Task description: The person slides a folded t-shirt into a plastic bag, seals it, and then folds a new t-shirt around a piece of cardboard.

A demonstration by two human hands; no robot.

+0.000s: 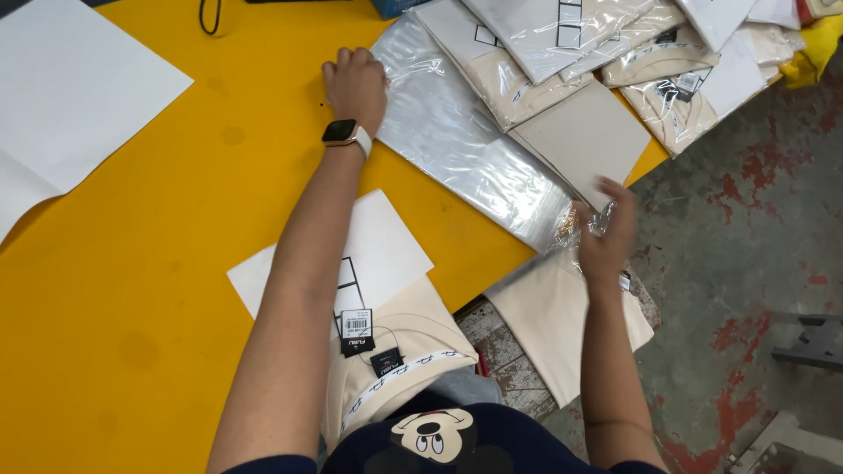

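My left hand (356, 83), with a watch on its wrist, lies flat on the far corner of a stack of clear plastic bags (457, 145) spread over the yellow table (158, 263). My right hand (606, 233) is at the table's near right edge, its fingers around the open end of a crinkled clear bag (575, 230). A folded cream shirt (562, 320) hangs below that hand, off the table edge. Another folded cream shirt (399, 351) with black hang tags lies in front of me on a white paper sheet (386, 250).
A grey cardboard sheet (584, 136) rests on the bags. Several bagged cream shirts (544, 44) are piled at the far right. A large white sheet (70, 96) lies at the far left. Right of the table is stained concrete floor (746, 228).
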